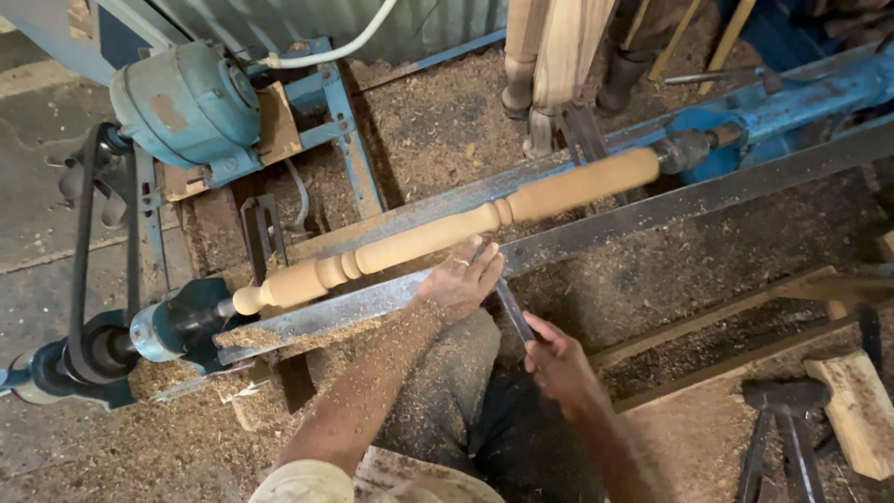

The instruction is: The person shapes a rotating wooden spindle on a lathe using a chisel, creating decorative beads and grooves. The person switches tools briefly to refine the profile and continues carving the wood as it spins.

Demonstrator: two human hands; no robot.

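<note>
Spindle (447, 233), pale turned wood, runs long across the blue lathe (186, 326), just above the left hand's grip. Sawdust (447, 121) blankets the floor beyond it. Left hand (461, 279) presses closed over the chisel's (510, 307) tip on the steel rest bar (652, 210). Just below that grip, the right hand (557, 363) wraps tight around the chisel's handle end.

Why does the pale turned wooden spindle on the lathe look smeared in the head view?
Head view: the pale turned wooden spindle shows motion blur along its length, while the left hand, right hand and long metal chisel stay fairly sharp; lighting is even, without glare.
</note>
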